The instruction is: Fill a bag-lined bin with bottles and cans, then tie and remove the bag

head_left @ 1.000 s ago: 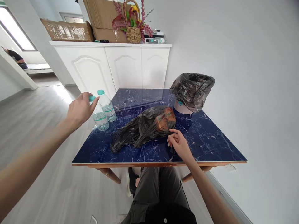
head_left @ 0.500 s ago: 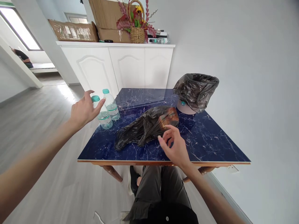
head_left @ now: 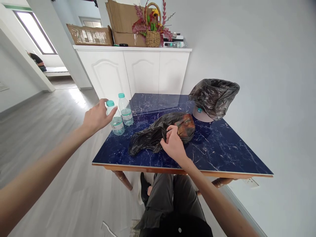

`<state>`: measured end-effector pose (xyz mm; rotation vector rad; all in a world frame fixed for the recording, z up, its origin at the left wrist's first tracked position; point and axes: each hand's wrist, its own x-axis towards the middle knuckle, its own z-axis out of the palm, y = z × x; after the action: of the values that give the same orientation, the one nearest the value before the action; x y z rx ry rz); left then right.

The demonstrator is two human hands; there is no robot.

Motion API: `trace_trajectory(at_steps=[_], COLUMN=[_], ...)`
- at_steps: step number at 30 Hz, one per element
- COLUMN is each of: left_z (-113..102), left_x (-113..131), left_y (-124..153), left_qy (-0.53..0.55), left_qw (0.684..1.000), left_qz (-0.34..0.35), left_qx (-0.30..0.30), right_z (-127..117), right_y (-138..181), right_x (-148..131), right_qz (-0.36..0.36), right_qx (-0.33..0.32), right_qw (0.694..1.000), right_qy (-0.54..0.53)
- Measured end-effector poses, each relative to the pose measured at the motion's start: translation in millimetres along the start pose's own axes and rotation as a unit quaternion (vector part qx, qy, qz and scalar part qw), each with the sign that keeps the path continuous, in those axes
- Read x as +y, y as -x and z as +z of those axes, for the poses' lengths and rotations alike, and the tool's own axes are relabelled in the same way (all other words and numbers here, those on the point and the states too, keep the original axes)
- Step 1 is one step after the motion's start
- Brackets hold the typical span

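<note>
A crumpled black plastic bag [head_left: 148, 137] lies across the middle of the blue marble table [head_left: 217, 148], with something orange-brown [head_left: 186, 124] showing through its right end. My right hand [head_left: 172, 144] is closed in a pinch on the bag's middle. My left hand [head_left: 97, 116] reaches to the nearer of two small water bottles [head_left: 115, 115] at the table's left edge; its fingers are curled around the teal cap and neck. The second bottle [head_left: 125, 109] stands just behind the first.
A small bin lined with a black bag [head_left: 214, 97] stands at the table's far right. Behind is a white cabinet [head_left: 138, 69] carrying cardboard boxes [head_left: 91, 34] and a flower basket [head_left: 153, 31]. A person [head_left: 37, 61] sits far off at left. My legs are under the table.
My right hand moved left from the table surface near the bag's right end and closed on the bag's middle. My left hand stayed at the near bottle's cap. The camera view shifted left.
</note>
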<state>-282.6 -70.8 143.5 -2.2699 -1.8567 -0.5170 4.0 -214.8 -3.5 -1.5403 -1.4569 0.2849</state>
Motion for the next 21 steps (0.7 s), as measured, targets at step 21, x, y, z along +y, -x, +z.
trace_trajectory(at_steps=[21], left_z=[11], left_x=[6], left_y=[-15], left_qy=[0.034], left_qw=[0.998], left_qz=[-0.035], left_qx=[-0.029], right_z=[-99], right_y=[-19], right_x=[-10], right_qz=[0.009], right_qx=[-0.113], right_qw=[0.963], right_qy=[-0.243])
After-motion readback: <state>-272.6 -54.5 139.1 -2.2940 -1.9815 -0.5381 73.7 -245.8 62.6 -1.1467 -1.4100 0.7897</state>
